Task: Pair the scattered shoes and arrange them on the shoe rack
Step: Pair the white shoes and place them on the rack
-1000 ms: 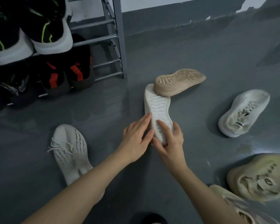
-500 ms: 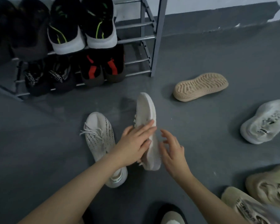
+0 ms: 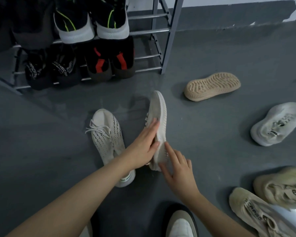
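The white sneaker [image 3: 158, 124] stood on its side at the middle of the floor [image 3: 212, 151], sole facing three o'clock, just beside its matching mate [image 3: 108, 139], which lay upright at nine o'clock of it. The left hand [image 3: 143, 147] gripped the tilted sneaker's upper, fingers laid over it and thumb apparently beneath (partly hidden). The right hand [image 3: 178, 170] was loose and spread, its forefinger touching the heel end, holding nothing.

At eleven o'clock the shoe rack [image 3: 161, 29] already carried paired dark shoes: black ones with green stripes [image 3: 92, 21] above, black ones with red patches [image 3: 109, 64] and a lettered pair [image 3: 50, 69] below. Still loose were a tan shoe [image 3: 212, 86] lying sole-up at one o'clock, a white shoe [image 3: 278, 124] at three o'clock, and two beige shoes [image 3: 266, 202] at five o'clock.

By my reckoning the task was roughly half done: this white pair was nearly matched but not racked, and four loose shoes remained.
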`<state>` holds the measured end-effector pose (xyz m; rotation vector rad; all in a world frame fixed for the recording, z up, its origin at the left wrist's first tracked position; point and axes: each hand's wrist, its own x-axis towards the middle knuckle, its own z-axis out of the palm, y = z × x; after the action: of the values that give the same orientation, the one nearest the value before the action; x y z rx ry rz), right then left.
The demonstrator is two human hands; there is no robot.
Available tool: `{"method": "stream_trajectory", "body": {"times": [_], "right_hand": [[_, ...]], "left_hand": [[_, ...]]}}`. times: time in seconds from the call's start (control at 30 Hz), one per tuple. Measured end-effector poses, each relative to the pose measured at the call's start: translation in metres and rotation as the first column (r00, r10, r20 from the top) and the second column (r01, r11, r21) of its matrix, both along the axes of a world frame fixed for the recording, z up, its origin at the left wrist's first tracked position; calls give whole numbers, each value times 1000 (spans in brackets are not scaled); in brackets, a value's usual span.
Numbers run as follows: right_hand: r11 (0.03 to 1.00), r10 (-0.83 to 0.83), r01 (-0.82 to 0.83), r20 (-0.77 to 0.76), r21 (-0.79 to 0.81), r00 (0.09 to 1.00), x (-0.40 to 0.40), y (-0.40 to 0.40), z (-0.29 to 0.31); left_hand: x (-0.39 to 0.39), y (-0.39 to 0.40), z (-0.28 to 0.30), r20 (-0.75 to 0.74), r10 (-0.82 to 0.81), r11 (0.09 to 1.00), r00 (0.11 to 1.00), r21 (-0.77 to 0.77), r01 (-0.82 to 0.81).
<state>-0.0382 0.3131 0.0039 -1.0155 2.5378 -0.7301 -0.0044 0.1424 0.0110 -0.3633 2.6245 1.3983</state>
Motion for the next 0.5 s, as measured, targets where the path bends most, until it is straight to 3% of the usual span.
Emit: {"method": "stream_trajectory", "body": {"times": [0.1,0.2,0.33,0.5], "right_hand": [[997,-72,72,-37,-3,997,-4,17,0],[989,-119,122,-40,88,992,-17,29,-2],[976,-135,141,-48,169,990,-25,21,-10],[942,-234,241,-59,232,971,-20,-5,-21]], "left_hand": [[-14,11,-2,-6,-132,937,991,-328,123],[-23,25,-4,10,-192,921,981,-342,184],[-6,25,-7,-4,22,935,1000,-355,-22],[44,10,-14,188,287,829,939,-541,-145]]}}
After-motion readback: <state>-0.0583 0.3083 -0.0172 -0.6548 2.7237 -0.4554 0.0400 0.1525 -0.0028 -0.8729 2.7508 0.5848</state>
